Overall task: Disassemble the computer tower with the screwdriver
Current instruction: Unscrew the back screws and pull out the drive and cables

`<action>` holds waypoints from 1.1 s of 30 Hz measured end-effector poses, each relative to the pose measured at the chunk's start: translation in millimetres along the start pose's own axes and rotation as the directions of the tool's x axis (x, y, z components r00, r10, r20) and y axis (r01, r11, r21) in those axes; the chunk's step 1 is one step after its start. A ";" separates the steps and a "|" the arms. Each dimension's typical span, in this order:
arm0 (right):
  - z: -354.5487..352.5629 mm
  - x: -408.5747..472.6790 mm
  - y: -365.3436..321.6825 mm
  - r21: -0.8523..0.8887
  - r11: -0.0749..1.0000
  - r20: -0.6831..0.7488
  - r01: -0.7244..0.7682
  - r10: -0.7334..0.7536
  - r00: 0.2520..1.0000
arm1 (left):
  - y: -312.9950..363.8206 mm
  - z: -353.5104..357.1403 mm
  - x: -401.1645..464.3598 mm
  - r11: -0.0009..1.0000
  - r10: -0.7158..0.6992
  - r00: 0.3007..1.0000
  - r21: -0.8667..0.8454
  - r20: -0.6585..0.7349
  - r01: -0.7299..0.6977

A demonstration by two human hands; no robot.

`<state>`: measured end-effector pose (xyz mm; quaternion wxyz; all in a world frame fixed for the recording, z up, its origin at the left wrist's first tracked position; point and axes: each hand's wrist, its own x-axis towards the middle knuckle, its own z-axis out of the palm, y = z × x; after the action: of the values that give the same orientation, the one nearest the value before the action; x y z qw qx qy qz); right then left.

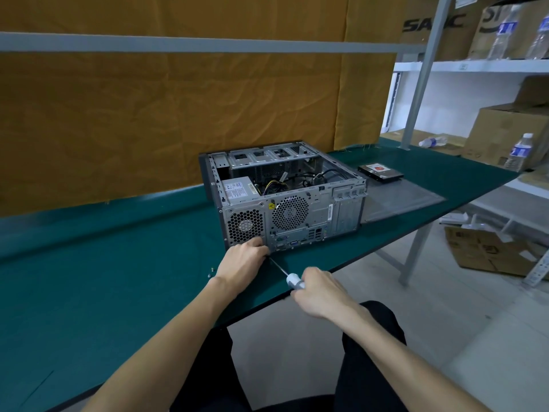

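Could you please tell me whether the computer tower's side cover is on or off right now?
Off. The computer tower lies on its side with its top open, so the power supply and cables show.

Left hand [242, 260] curled forward, right hand [316, 292] fisted, both forearms outstretched.
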<state>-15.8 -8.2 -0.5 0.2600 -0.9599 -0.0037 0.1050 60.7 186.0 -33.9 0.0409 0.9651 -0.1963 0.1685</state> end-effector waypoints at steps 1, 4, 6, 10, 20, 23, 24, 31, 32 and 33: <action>1.2 -1.0 -0.3 -0.011 1.000 -0.049 0.001 -0.001 0.999 | 0.2 -0.2 -0.3 1.000 0.002 1.000 0.001 -0.002 -0.002; 2.6 -0.2 -1.6 0.085 0.996 -0.052 -0.021 0.026 0.998 | 0.7 -0.5 -1.6 1.000 0.005 1.000 0.000 -0.009 -0.005; 2.9 2.9 -0.7 0.081 0.997 -0.025 -0.019 0.021 0.999 | 0.5 -1.7 -1.5 1.000 0.006 1.000 0.006 -0.010 -0.006; 3.0 4.1 0.5 0.028 0.999 0.022 -0.023 0.023 0.999 | 0.3 -3.8 -0.5 1.000 0.016 1.000 0.022 -0.004 -0.016; 4.0 2.1 3.0 -0.012 1.000 -0.089 -0.003 0.002 0.996 | -2.1 -0.5 2.1 0.990 0.066 0.997 0.121 0.049 -0.072; 3.9 3.1 8.8 -0.157 0.987 -0.145 0.016 -0.040 0.989 | -3.3 0.6 3.2 0.988 0.076 0.996 0.131 0.042 -0.081; 2.9 1.9 9.9 -0.190 0.981 -0.181 0.024 -0.059 0.982 | -3.6 1.0 3.4 0.987 0.075 0.996 0.136 0.039 -0.080; 2.7 3.6 24.5 -0.166 0.976 -0.324 0.139 -0.187 0.927 | -2.2 6.5 0.9 0.971 0.074 0.997 0.228 -0.002 -0.072; -0.1 5.0 27.5 -0.153 0.978 -0.317 0.145 -0.188 0.930 | -1.3 5.7 0.3 0.974 0.072 0.997 0.219 -0.034 -0.063; -3.4 6.5 31.1 -0.127 0.980 -0.306 0.154 -0.186 0.934 | -1.1 4.3 -1.2 0.981 0.073 0.994 0.184 -0.077 -0.058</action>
<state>-10.3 -36.3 -14.4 0.2165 -0.9722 -0.0503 -0.0735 61.5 186.9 -38.4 -0.0448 0.9500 -0.2098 0.2271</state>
